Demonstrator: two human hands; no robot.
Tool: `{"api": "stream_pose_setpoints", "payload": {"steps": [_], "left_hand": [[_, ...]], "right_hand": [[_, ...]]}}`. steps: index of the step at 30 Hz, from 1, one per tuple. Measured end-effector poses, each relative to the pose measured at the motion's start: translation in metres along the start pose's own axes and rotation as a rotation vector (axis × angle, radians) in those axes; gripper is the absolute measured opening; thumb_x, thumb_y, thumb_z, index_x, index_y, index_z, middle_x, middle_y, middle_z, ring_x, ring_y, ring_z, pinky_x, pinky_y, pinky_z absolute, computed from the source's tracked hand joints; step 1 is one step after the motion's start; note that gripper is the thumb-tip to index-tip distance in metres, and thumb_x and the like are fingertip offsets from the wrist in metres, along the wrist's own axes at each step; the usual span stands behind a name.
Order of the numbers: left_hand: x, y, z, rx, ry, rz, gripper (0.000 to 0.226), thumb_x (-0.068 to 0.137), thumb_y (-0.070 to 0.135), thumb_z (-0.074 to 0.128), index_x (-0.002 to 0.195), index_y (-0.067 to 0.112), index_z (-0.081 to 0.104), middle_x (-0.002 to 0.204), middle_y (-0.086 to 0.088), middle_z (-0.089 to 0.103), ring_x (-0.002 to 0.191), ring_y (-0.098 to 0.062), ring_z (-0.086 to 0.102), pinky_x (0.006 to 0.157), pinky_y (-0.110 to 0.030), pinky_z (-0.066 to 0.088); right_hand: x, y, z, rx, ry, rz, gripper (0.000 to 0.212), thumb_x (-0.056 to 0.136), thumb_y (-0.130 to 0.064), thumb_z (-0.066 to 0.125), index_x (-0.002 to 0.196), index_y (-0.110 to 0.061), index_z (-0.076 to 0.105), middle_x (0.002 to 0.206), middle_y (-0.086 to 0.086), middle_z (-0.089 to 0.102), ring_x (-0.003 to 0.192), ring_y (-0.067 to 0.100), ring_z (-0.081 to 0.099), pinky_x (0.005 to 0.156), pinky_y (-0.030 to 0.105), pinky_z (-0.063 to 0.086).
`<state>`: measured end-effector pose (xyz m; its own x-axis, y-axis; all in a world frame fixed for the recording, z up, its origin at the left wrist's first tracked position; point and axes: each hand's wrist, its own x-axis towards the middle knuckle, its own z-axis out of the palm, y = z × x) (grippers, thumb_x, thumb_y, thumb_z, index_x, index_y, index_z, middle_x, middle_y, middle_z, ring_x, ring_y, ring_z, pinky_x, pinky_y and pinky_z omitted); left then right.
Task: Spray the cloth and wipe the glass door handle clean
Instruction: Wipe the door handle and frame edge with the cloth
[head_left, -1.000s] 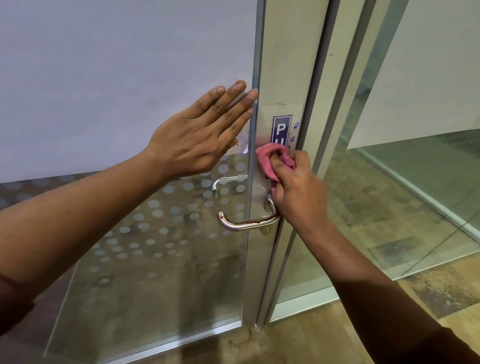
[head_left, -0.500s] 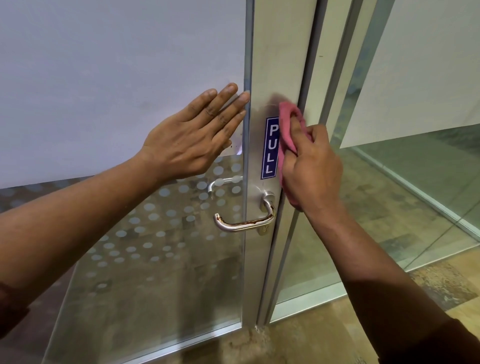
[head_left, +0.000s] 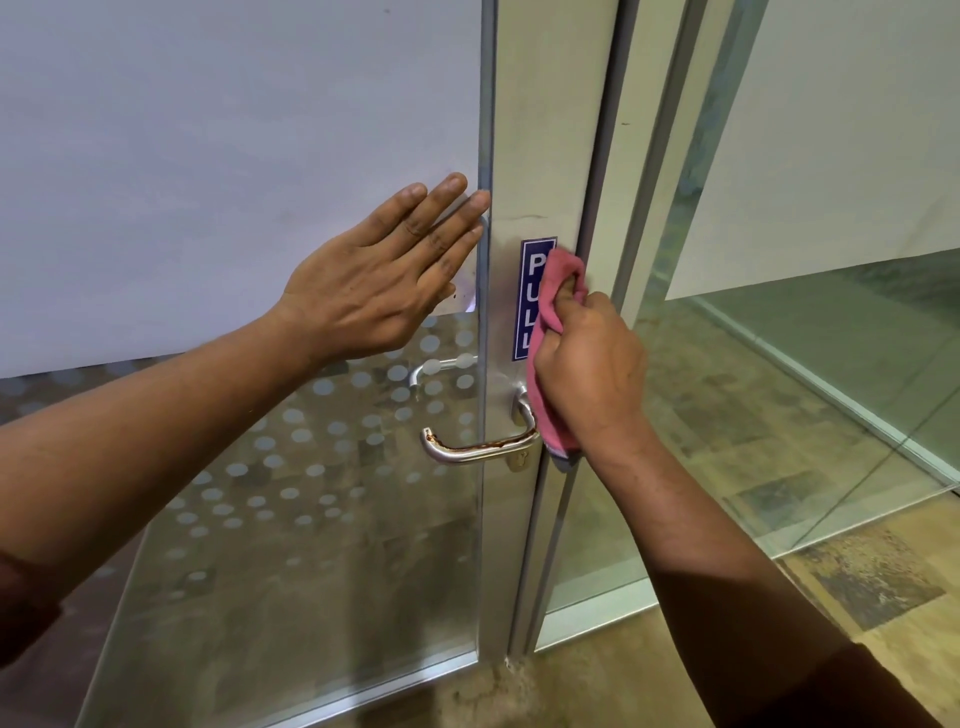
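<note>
A silver lever door handle (head_left: 475, 449) with rust along its top juts left from the metal door stile (head_left: 545, 130). My right hand (head_left: 589, 374) grips a bunched pink cloth (head_left: 548, 364) and presses it on the stile, over the right part of the blue PULL sticker (head_left: 530, 291) and just above the handle's base. The cloth hangs down to the handle's pivot. My left hand (head_left: 384, 280) lies flat with fingers spread on the frosted glass panel (head_left: 208, 156), left of the stile.
A second handle (head_left: 441, 369) shows through the dotted glass on the door's far side. Right of the stile are a fixed glass panel (head_left: 779, 415) and its frame. Tiled floor (head_left: 857, 597) runs below at the right.
My right hand with the cloth rose from the handle to above the sticker, then came back down over the sticker's right side. The left hand stayed flat on the glass.
</note>
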<state>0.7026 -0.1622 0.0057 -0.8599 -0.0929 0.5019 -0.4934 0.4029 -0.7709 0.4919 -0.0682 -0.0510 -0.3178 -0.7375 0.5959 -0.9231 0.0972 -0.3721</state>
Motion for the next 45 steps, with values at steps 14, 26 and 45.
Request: {"api": "stream_pose_setpoints", "payload": {"steps": [14, 26, 45], "left_hand": [[0.004, -0.001, -0.002, -0.027, -0.017, 0.001, 0.06, 0.115, 0.03, 0.014, 0.163, -0.003, 0.002, 0.171, -0.023, 0.001, 0.159, -0.037, 0.001, 0.13, -0.047, 0.004], [0.001, -0.002, -0.003, -0.059, -0.032, 0.007, 0.06, 0.114, 0.03, 0.014, 0.163, -0.003, 0.002, 0.171, -0.023, 0.001, 0.159, -0.036, 0.0, 0.13, -0.047, 0.001], [0.002, 0.0, 0.001, 0.014, 0.025, 0.021, 0.058, 0.115, 0.027, 0.017, 0.163, -0.004, 0.008, 0.17, -0.023, 0.011, 0.158, -0.038, 0.011, 0.129, -0.048, 0.006]], "right_hand": [[0.002, 0.005, -0.011, 0.023, 0.031, -0.016, 0.041, 0.102, -0.029, 0.039, 0.139, -0.02, 0.055, 0.1, 0.012, 0.06, 0.076, 0.031, 0.062, 0.066, 0.042, 0.054], [-0.016, 0.024, 0.01, 0.225, -0.136, 0.04, 0.029, 0.096, -0.023, 0.05, 0.118, -0.024, 0.069, 0.085, 0.01, 0.063, 0.075, 0.031, 0.063, 0.06, 0.03, 0.042], [0.014, -0.005, 0.007, 0.41, 0.062, -0.09, 0.026, 0.093, -0.012, 0.051, 0.11, -0.014, 0.072, 0.084, 0.001, 0.051, 0.074, 0.017, 0.049, 0.058, 0.024, 0.031]]}}
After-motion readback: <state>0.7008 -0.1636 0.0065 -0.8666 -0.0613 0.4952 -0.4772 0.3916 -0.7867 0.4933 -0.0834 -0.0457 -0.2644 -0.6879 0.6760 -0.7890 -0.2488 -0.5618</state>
